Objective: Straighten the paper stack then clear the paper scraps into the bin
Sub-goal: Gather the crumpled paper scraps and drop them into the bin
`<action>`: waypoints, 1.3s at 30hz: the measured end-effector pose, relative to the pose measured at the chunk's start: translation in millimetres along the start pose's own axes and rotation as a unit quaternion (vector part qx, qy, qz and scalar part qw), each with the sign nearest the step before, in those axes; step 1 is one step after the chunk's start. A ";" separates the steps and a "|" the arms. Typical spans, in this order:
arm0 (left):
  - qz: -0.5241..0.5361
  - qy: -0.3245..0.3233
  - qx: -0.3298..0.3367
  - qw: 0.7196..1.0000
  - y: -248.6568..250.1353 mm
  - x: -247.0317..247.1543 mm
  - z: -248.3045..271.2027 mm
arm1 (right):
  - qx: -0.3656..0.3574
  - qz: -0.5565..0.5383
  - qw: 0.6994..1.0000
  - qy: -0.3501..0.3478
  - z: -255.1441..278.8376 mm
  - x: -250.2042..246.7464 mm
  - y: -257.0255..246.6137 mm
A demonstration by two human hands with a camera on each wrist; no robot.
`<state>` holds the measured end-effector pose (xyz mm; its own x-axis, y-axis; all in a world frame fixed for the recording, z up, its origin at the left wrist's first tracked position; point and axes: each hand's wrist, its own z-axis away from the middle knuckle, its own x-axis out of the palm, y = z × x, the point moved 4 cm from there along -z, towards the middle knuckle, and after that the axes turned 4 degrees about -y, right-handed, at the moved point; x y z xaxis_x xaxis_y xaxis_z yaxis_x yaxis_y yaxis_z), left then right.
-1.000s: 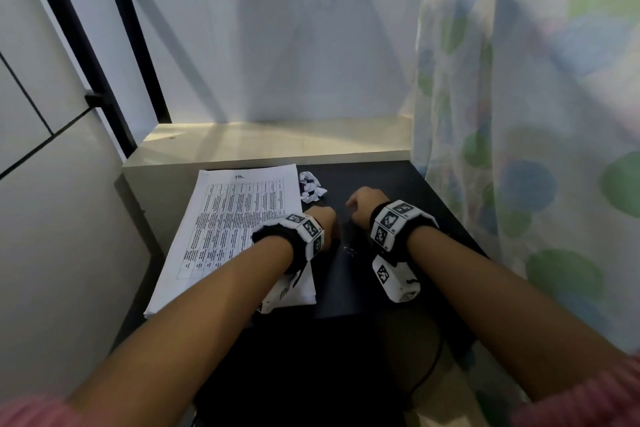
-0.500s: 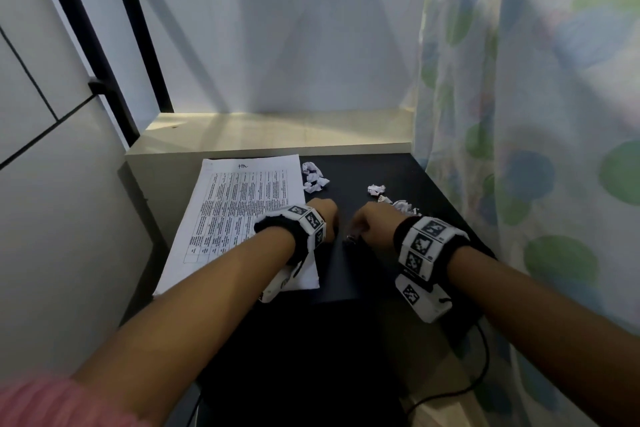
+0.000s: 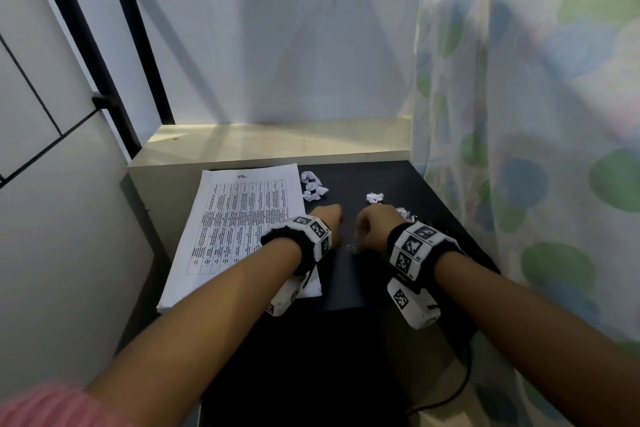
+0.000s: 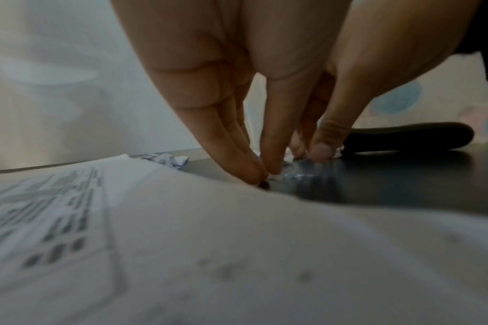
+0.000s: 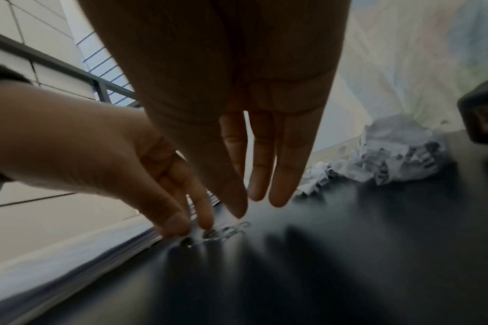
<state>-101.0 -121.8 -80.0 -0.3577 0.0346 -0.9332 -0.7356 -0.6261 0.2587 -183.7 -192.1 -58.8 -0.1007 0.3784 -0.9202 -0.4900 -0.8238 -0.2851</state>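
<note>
A stack of printed paper (image 3: 239, 229) lies on the left of the black table (image 3: 349, 288). Three crumpled paper scraps sit beyond my hands: one (image 3: 313, 187) by the stack's far right corner, one (image 3: 375, 197) mid-table, one (image 3: 406, 214) just behind my right hand. My left hand (image 3: 334, 215) points its straight fingers (image 4: 253, 173) down onto the table at the stack's right edge (image 5: 70, 263). My right hand (image 3: 363, 222) hovers close beside it, fingers (image 5: 281, 193) straight and holding nothing. Paper clips (image 5: 228, 232) lie between the two hands. No bin is in view.
A pale ledge (image 3: 277, 142) runs behind the table, with a wall on the left. A spotted curtain (image 3: 519, 149) hangs along the right edge. A dark object (image 4: 404, 137) lies on the table's right side. A black cable (image 3: 457, 392) hangs off the near edge.
My right hand has drawn back toward me and to the right, uncovering two scraps on the table. The left hand has stayed at the stack's edge.
</note>
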 end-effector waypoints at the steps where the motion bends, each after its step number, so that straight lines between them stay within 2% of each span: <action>1: 0.001 0.009 -0.005 1.000 -5.4 -1.1 -0.1 | -0.013 0.007 1.000 -0.009 1.5 -0.1 0.6; 4: -0.004 0.011 -0.015 1.000 -16.1 -3.2 -1.0 | -0.054 0.049 0.997 -0.033 7.3 6.8 -3.1; 9: -0.001 0.009 0.001 1.000 -11.6 -1.0 0.3 | -0.091 0.078 0.992 -0.033 6.3 19.2 -10.4; 12: 0.001 0.001 0.006 1.000 -5.6 -2.5 2.7 | -0.090 0.072 0.993 -0.035 4.1 23.2 -11.0; 15: -0.008 -0.033 0.012 0.999 -3.0 -2.2 4.5 | -0.084 0.062 0.994 -0.029 3.8 24.5 -11.4; 19: -0.052 -0.060 0.011 0.997 4.5 -1.7 2.2 | -0.066 0.049 0.996 -0.019 4.7 21.3 -12.2; 26: -0.077 -0.052 -0.030 0.995 14.5 -2.7 -1.1 | -0.056 0.064 0.996 -0.019 9.1 15.8 -16.2; 33: -0.110 -0.054 -0.011 0.992 18.3 2.0 1.2 | -0.057 0.043 0.997 -0.037 9.0 16.4 -13.0; 39: -0.098 -0.054 -0.009 0.994 18.2 3.2 4.7 | -0.039 0.004 0.998 -0.047 5.8 18.9 -5.1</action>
<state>-118.3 -129.5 -77.1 -0.2702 0.2401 -0.9324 -0.7874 -0.6123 0.0705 -188.1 -178.3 -73.1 -0.1860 0.4068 -0.8944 -0.4196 -0.8560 -0.3021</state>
